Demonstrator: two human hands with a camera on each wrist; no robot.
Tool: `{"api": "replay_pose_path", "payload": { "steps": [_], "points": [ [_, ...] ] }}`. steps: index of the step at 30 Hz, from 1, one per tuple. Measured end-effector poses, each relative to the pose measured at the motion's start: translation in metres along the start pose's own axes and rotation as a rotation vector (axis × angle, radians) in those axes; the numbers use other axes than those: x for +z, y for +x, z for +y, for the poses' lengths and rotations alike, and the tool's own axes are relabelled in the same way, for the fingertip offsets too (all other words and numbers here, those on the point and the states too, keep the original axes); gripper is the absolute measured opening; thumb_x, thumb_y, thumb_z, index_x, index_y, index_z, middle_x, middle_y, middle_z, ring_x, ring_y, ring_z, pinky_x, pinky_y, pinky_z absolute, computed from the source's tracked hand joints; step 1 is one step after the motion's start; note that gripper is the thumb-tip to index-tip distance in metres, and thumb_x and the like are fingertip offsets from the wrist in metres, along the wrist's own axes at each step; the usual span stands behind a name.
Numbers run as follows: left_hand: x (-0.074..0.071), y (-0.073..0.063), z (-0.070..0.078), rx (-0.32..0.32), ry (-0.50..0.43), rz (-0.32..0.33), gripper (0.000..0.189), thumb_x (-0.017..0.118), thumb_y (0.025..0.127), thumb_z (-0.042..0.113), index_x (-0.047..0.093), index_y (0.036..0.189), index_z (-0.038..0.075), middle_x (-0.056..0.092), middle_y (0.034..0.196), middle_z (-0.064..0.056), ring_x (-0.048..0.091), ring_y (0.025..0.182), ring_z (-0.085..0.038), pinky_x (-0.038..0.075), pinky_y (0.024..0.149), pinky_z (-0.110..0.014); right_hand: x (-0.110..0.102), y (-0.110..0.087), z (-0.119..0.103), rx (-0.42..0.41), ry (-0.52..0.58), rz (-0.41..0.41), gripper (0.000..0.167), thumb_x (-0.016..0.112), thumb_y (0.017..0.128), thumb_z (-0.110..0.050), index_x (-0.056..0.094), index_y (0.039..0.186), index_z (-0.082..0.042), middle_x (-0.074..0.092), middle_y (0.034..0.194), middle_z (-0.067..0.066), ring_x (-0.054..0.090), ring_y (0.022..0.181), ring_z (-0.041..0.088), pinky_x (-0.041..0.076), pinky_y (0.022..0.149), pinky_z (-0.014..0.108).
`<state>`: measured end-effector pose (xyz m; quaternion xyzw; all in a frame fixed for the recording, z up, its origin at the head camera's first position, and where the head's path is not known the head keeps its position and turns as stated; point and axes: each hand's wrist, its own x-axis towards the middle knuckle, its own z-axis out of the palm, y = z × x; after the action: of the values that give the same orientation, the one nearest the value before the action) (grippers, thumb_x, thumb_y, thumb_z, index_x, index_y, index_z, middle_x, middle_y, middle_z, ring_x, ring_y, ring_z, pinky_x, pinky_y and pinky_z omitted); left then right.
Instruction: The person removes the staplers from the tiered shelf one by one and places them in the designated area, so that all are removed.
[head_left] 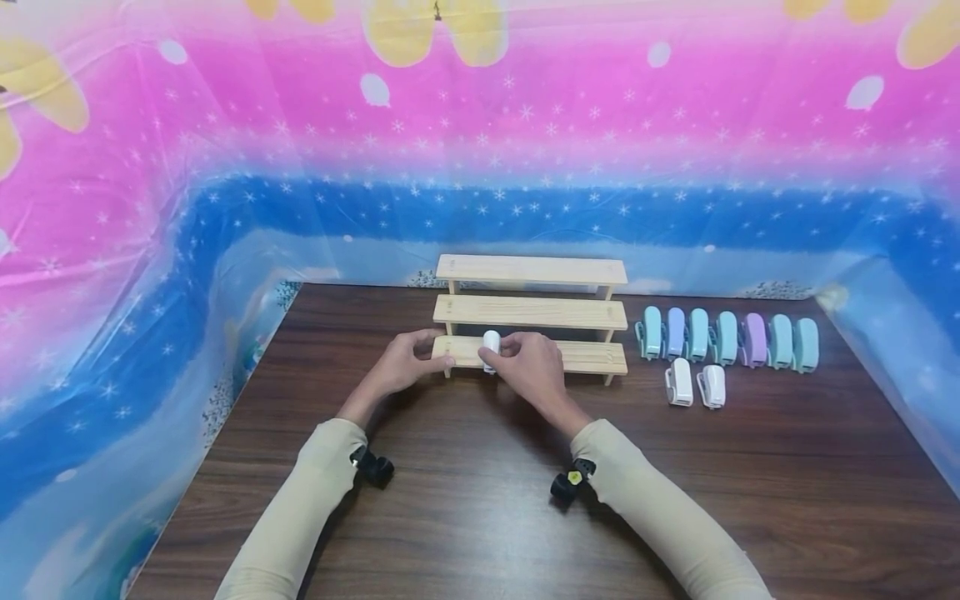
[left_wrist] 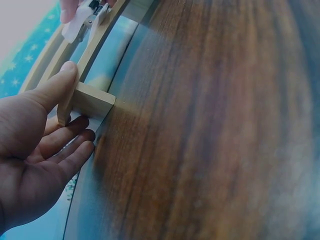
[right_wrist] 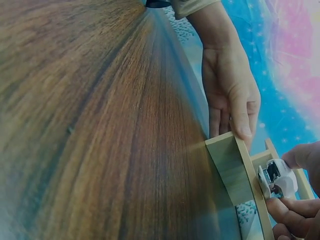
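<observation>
My right hand [head_left: 534, 365] pinches a small white stapler [head_left: 491, 350] between thumb and fingers, upright over the lowest step of a three-tier wooden stand [head_left: 592, 357]. Metal parts of the stapler [right_wrist: 278, 179] show at its end in the right wrist view. With the left hand [head_left: 401, 364] I hold the left end of that same step. The left thumb [left_wrist: 62, 80] lies on top of the board, and the fingers bend around its end and underside.
To the right of the stand stands a row of several teal, blue and purple staplers [head_left: 726, 337]. Two white staplers [head_left: 679, 383] are in front of that row. A patterned cloth [head_left: 525, 167] hangs behind the dark wooden table [head_left: 480, 517].
</observation>
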<state>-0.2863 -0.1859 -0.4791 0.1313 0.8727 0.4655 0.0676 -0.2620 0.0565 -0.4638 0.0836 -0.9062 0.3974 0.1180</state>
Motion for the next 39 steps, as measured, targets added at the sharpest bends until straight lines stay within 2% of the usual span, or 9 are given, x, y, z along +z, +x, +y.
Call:
{"api": "replay_pose_path", "payload": {
  "steps": [7, 26, 35, 39],
  "points": [
    [0.0, 0.001, -0.001, -0.008, -0.014, -0.002, 0.062, 0.078, 0.093, 0.028, 0.055, 0.143, -0.001, 0.058, 0.143, -0.021, 0.053, 0.135, -0.036, 0.045, 0.109, -0.051, -0.001, -0.001, -0.001, 0.015, 0.012, -0.013, 0.037, 0.08, 0.084, -0.046, 0.082, 0.095, -0.011, 0.077, 0.079, -0.003, 0.067, 0.067, 0.009, 0.05, 0.065, 0.032],
    [0.001, 0.001, -0.001, -0.01, 0.002, 0.005, 0.061, 0.078, 0.093, 0.028, 0.056, 0.143, 0.0, 0.059, 0.143, -0.021, 0.054, 0.135, -0.036, 0.046, 0.107, -0.051, -0.011, -0.003, 0.006, 0.036, 0.028, -0.013, 0.034, 0.08, 0.083, -0.044, 0.082, 0.094, -0.012, 0.077, 0.079, -0.003, 0.068, 0.068, 0.009, 0.051, 0.064, 0.032],
    [0.001, 0.001, -0.001, -0.019, 0.01, 0.003, 0.062, 0.078, 0.093, 0.029, 0.055, 0.143, 0.0, 0.059, 0.143, -0.021, 0.054, 0.135, -0.035, 0.046, 0.107, -0.051, -0.025, -0.006, 0.007, -0.018, -0.003, 0.001, 0.032, 0.079, 0.083, -0.041, 0.082, 0.093, -0.011, 0.077, 0.079, -0.002, 0.068, 0.069, 0.01, 0.05, 0.063, 0.032],
    [0.001, 0.001, 0.0, -0.02, 0.011, 0.004, 0.063, 0.078, 0.093, 0.03, 0.055, 0.143, 0.0, 0.058, 0.143, -0.021, 0.053, 0.136, -0.036, 0.046, 0.108, -0.051, -0.033, -0.006, 0.008, -0.016, -0.031, 0.002, 0.031, 0.078, 0.084, -0.042, 0.082, 0.091, -0.012, 0.076, 0.078, -0.002, 0.068, 0.07, 0.013, 0.05, 0.065, 0.033]
  ]
}}
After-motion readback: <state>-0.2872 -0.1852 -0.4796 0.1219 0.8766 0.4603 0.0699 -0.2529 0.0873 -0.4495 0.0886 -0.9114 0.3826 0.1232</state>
